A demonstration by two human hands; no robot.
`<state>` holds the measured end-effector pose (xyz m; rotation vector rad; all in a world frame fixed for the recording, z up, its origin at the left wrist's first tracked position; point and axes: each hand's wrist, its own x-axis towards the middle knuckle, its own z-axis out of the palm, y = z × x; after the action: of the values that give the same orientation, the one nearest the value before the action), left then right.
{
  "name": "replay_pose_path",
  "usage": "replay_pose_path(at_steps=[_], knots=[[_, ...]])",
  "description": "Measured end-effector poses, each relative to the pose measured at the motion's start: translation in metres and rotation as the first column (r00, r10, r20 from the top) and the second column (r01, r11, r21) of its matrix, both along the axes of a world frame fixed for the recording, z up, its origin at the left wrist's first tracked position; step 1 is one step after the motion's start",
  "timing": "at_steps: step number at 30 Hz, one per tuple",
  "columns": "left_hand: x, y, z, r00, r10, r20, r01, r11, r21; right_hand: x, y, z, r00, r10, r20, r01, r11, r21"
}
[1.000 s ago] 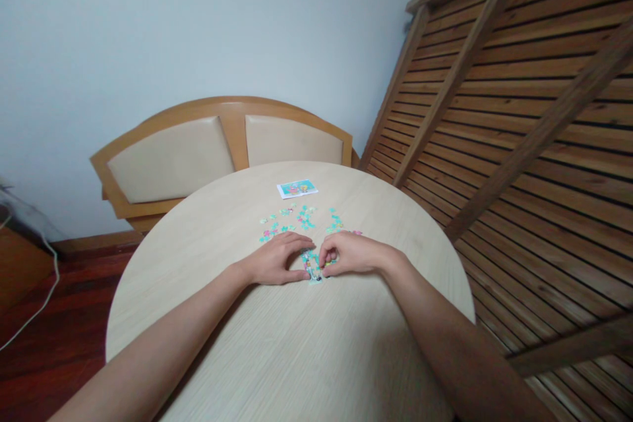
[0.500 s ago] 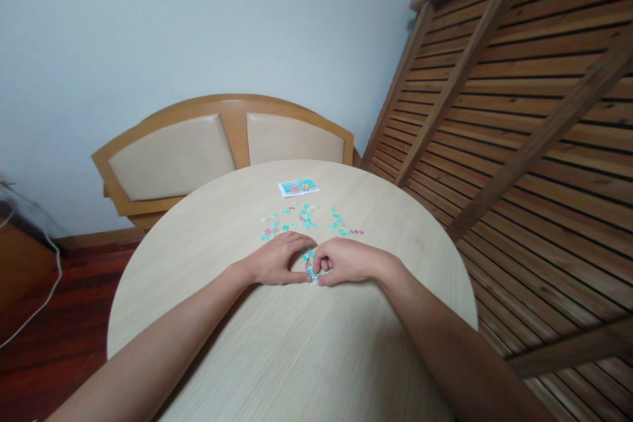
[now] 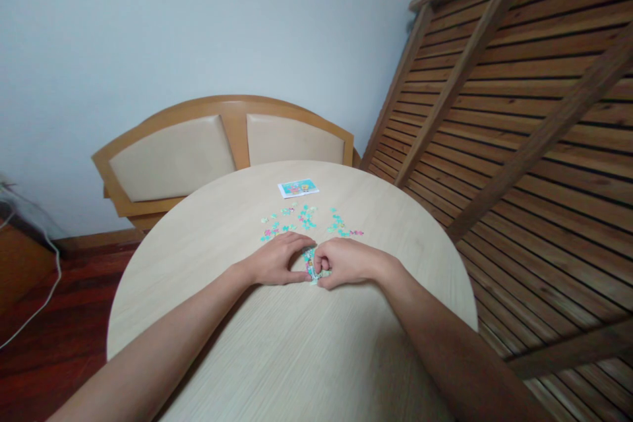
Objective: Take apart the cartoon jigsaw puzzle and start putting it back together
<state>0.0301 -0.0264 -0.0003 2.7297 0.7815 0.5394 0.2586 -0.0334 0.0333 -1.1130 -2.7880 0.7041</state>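
Note:
A small, partly joined jigsaw puzzle [image 3: 310, 262] in teal, pink and white lies flat on the table between my hands, its right part covered. My left hand [image 3: 279, 260] curves around its left side, the thumb at the near edge and the fingertips at the far edge. At the right side, my right hand [image 3: 346, 261] is closed, fingers curled and thumb bent toward them. A pale bit of a jigsaw piece [image 3: 325, 273] shows between that thumb and the fingers. Beyond my hands, loose jigsaw pieces [image 3: 306, 216] lie scattered.
A picture card [image 3: 299, 188] lies behind the pieces on the round wooden table [image 3: 237, 349]. More loose pieces [image 3: 338, 224] sit to the right. A padded headboard [image 3: 173, 155] stands against the wall behind; a slatted wooden frame [image 3: 494, 119] leans at the right.
My right hand's fingers and thumb have shifted very slightly at the puzzle, showing a little more of its near part. My left hand stays in place.

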Motion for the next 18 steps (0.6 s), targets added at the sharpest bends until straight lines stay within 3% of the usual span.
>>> replay_pose_path(at_steps=[18], knots=[[-0.0018,0.0035,-0.0074,0.999,0.036,0.033,-0.036,0.999,-0.005,0.0007,0.0009,-0.002,1.0,-0.022,0.017,0.022,1.0,0.015]])
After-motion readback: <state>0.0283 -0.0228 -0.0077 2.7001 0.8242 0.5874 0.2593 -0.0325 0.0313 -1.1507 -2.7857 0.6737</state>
